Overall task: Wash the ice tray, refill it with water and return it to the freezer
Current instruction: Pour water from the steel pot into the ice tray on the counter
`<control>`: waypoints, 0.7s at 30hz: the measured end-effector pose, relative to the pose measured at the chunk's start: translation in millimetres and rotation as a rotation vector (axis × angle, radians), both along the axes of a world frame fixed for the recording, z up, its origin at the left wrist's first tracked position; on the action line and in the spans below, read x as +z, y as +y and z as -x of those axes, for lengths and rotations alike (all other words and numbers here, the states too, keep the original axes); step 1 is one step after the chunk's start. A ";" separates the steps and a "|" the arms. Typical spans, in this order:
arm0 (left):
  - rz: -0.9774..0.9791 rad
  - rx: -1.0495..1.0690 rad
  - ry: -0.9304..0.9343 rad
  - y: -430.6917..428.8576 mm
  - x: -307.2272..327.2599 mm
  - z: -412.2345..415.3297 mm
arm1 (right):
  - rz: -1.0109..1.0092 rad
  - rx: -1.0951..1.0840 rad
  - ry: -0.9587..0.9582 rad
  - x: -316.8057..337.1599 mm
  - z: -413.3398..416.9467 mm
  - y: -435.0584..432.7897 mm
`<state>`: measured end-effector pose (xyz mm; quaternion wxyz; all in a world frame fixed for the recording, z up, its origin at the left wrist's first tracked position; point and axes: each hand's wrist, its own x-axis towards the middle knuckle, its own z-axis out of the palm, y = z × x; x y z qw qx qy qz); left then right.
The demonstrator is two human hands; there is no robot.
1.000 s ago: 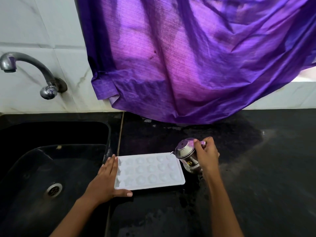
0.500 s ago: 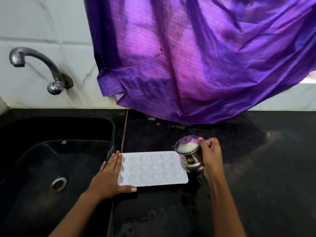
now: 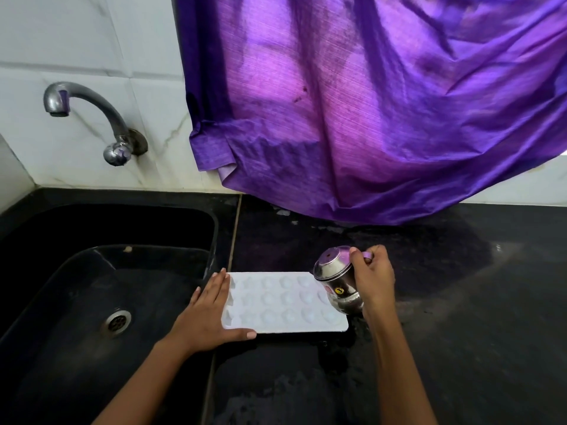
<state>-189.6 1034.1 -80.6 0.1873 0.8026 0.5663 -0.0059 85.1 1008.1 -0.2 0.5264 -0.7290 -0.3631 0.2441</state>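
Note:
A white ice tray (image 3: 282,302) with rounded cups lies flat on the black counter, just right of the sink. My left hand (image 3: 208,311) rests against its left end, fingers straight along the edge and thumb along the near side. My right hand (image 3: 372,279) grips a small steel cup (image 3: 336,279) by its handle. The cup is tilted over the tray's right end, its mouth facing left. I cannot make out any water stream.
A black sink (image 3: 211,228) with a round drain (image 3: 117,322) lies to the left, under a metal tap (image 3: 89,118) on the white tiled wall. A purple curtain (image 3: 368,118) hangs down to the back of the wet black counter (image 3: 460,317).
The steel cup has stayed tilted over the tray's right end, shifting slightly. My left hand has kept its place at the tray's left end. The view has drifted a little to the left.

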 end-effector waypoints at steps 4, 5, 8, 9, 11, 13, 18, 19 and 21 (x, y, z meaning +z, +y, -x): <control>0.012 0.006 -0.019 -0.2 -0.1 -0.5 | 0.000 -0.013 -0.025 1.9 0.5 -0.8; 0.023 0.011 -0.033 -0.4 0.3 -0.6 | 0.001 -0.011 -0.028 2.1 0.5 -1.0; 0.044 0.022 -0.054 -0.6 2.3 -0.6 | 0.005 0.003 -0.038 2.1 1.2 -1.3; 0.040 0.022 -0.050 -0.6 2.7 -0.4 | 0.006 0.007 -0.040 2.1 1.6 -1.3; 0.034 0.024 -0.044 -0.5 3.6 -0.3 | 0.008 0.015 -0.053 2.7 2.5 -1.5; 0.037 0.027 -0.048 -0.5 4.4 -0.3 | 0.010 0.023 -0.061 3.8 3.4 -1.3; 0.060 0.017 -0.086 0.0 6.3 -0.5 | 0.009 0.023 -0.072 5.7 4.1 -1.6; 0.065 0.016 -0.094 0.1 6.3 -0.4 | 0.009 0.016 -0.081 5.6 4.0 -1.9; 0.074 0.015 -0.104 0.1 6.1 -0.5 | 0.011 -0.002 -0.097 5.5 3.8 -2.7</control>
